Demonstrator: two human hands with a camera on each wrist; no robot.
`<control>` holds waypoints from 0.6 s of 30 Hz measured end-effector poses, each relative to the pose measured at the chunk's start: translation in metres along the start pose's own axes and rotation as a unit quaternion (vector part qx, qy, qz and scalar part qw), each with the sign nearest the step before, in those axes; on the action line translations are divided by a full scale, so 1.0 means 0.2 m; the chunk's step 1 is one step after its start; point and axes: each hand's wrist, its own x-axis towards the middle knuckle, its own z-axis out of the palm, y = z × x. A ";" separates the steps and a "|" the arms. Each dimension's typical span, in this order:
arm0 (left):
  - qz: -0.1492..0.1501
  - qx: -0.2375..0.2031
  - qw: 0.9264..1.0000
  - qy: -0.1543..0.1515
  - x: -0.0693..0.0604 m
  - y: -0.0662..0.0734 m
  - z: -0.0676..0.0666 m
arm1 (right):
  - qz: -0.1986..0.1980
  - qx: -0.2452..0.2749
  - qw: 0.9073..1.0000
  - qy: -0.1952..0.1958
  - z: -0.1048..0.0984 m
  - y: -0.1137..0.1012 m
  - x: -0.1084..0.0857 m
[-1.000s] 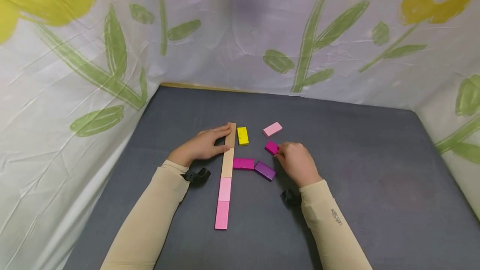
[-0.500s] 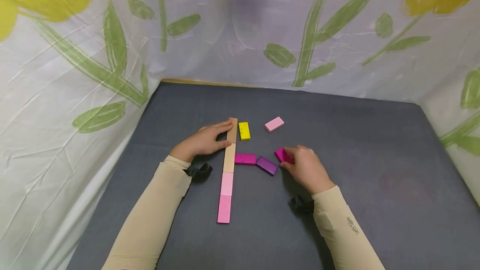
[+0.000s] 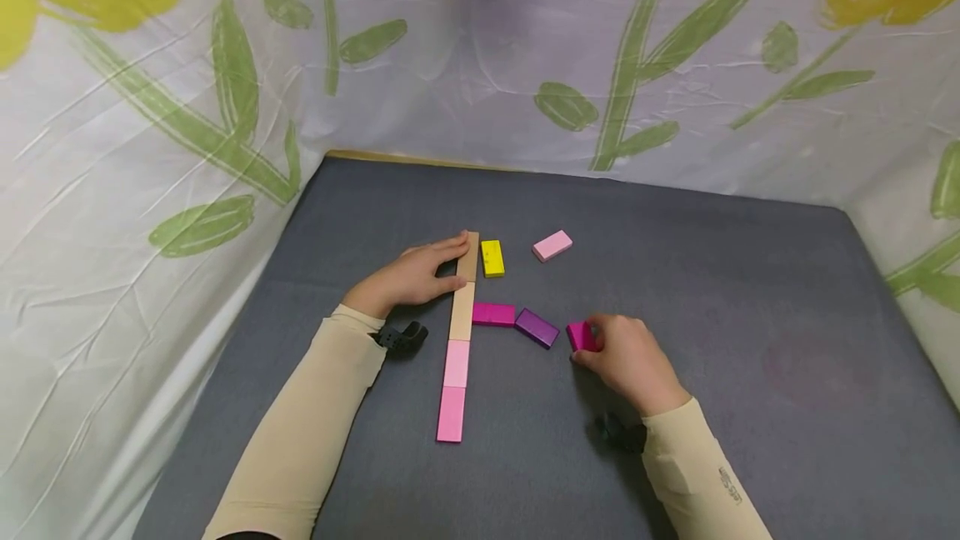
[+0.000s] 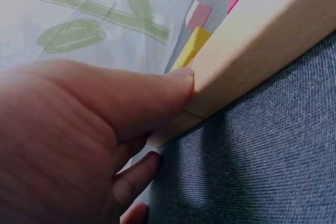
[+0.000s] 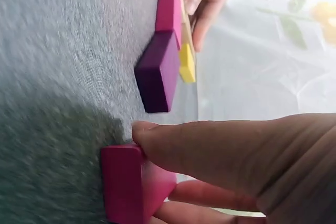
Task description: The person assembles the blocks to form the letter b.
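Note:
My left hand [image 3: 415,275] lies along the far left side of a straight row of blocks, fingers extended. Its thumb and fingertips touch the tan block [image 3: 467,257] and the lighter beige block [image 3: 462,311]. Two pink blocks [image 3: 456,365] continue the row toward me. In my right hand [image 3: 630,357] a magenta block [image 5: 122,182] is pinched between thumb and fingers, low over the cloth. Left of it lies a slanted purple block [image 3: 537,328], its corner at the end of another magenta block [image 3: 493,314] that juts from the row.
A yellow block [image 3: 492,258] lies just right of the row's far end. Farther right is a loose pale pink block [image 3: 552,246]. Dark grey cloth [image 3: 720,290] covers the table, and a flower-printed white sheet [image 3: 480,107] hangs behind it.
My right hand has drawn the pinched magenta block rightward and toward me, away from the pale pink and purple blocks. My left hand keeps its place at the row. The head view has shifted slightly.

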 end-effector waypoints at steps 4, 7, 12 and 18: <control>0.000 0.001 1.000 0.000 0.00 -0.01 0.00 | 0.015 0.030 0.999 0.001 0.01 0.00 -0.04; 0.001 -0.001 1.000 0.003 0.01 -0.02 0.01 | 0.030 0.054 0.998 -0.003 0.03 0.00 -0.06; 0.005 0.004 1.000 0.005 0.01 -0.02 0.01 | 0.039 0.075 0.996 -0.012 0.05 -0.01 -0.09; -0.008 0.001 1.000 -0.004 0.01 -0.01 0.00 | 0.035 0.097 0.995 -0.010 0.08 -0.02 -0.10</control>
